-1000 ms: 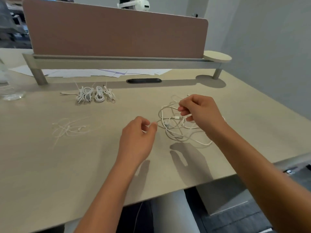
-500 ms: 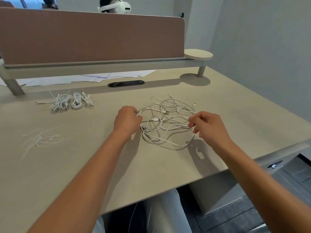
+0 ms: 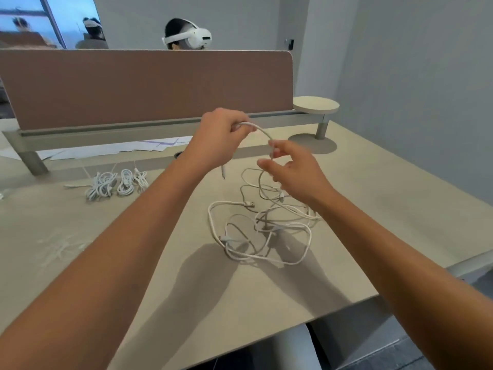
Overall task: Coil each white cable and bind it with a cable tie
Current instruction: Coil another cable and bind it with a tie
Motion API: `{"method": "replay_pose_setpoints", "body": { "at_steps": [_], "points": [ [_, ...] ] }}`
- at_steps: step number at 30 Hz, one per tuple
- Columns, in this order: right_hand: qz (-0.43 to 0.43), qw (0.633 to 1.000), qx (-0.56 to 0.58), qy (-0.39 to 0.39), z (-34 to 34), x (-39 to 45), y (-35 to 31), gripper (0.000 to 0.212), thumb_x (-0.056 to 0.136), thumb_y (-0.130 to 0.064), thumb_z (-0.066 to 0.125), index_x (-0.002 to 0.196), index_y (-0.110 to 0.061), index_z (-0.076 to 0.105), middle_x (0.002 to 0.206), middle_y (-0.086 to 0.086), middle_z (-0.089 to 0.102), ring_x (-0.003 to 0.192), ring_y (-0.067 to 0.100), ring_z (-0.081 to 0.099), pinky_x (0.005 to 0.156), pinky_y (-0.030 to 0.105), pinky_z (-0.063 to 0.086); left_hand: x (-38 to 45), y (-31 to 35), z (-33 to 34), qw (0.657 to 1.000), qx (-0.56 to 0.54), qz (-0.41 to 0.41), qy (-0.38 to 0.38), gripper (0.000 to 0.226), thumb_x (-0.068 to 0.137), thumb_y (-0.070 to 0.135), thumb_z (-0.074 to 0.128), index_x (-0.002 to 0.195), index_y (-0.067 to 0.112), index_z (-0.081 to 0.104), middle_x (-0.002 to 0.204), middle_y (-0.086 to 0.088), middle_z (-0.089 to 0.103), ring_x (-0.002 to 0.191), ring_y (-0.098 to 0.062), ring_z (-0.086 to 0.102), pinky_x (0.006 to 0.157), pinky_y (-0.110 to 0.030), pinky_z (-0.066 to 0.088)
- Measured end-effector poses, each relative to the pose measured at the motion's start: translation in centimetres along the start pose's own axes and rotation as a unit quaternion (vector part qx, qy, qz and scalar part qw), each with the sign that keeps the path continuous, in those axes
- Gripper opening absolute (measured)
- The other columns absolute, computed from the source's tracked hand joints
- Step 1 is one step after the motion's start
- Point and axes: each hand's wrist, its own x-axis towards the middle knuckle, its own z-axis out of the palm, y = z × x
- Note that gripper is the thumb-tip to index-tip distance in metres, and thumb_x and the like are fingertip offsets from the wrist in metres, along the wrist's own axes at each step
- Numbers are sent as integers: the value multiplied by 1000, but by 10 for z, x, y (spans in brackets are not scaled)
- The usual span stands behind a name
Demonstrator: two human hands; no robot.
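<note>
A tangle of loose white cables [image 3: 262, 231] lies on the beige table [image 3: 186, 276], right of centre. One white cable [image 3: 262, 132] arcs up out of it between my hands. My left hand [image 3: 218, 137] grips that cable near its end, raised above the table, and a plug end hangs below the fist. My right hand [image 3: 289, 169] pinches the same cable lower down with thumb and fingertips. Three bound white coils [image 3: 116, 181] lie at the back left. A small heap of white cable ties [image 3: 60, 248] lies at the left.
A brown divider panel [image 3: 146, 86] on a grey rail closes the back of the table. Papers [image 3: 112, 149] lie under the rail. A round side shelf [image 3: 316, 104] stands at the back right. A person wearing a white headset sits behind the divider. The table's edge runs close at front right.
Both hands have risen from the table. My left hand has lifted one cable's end out of the tangle, and my right hand has moved up and now pinches that same cable.
</note>
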Motion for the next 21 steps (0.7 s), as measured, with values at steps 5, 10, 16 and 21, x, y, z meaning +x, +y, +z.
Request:
{"method": "replay_pose_setpoints", "body": {
  "at_steps": [5, 10, 16, 21],
  "points": [
    [28, 998, 22, -44, -9, 32, -16, 27, 106, -28, 56, 103, -10, 75, 95, 6, 77, 82, 22, 76, 81, 39, 64, 8, 15, -28, 999, 17, 35, 7, 21, 103, 26, 60, 105, 20, 81, 75, 14, 63, 66, -3, 54, 59, -13, 36],
    [14, 987, -115, -108, -18, 52, -26, 30, 105, -34, 58, 96, -13, 76, 88, 0, 76, 75, 14, 73, 66, 26, 54, 2, 13, -58, 994, -99, -20, 32, 24, 101, 22, 59, 91, 20, 81, 54, 16, 55, 44, -2, 46, 46, -23, 35],
    [28, 983, -143, -114, -26, 65, -31, 30, 103, -31, 62, 92, -10, 79, 85, 5, 76, 74, 14, 69, 74, 28, 58, 1, 11, -103, 891, -410, -134, 142, 17, 100, 12, 57, 88, 10, 69, 57, 1, 35, 44, -12, 27, 48, -24, 16],
    [24, 976, -188, -110, -36, 67, -30, 29, 104, -29, 61, 89, -10, 76, 82, 6, 73, 72, 16, 64, 66, 25, 52, 2, 4, -133, 798, -552, -152, 190, 27, 104, 12, 49, 83, 16, 67, 51, 8, 29, 45, -9, 19, 45, -23, 15]
  ]
}}
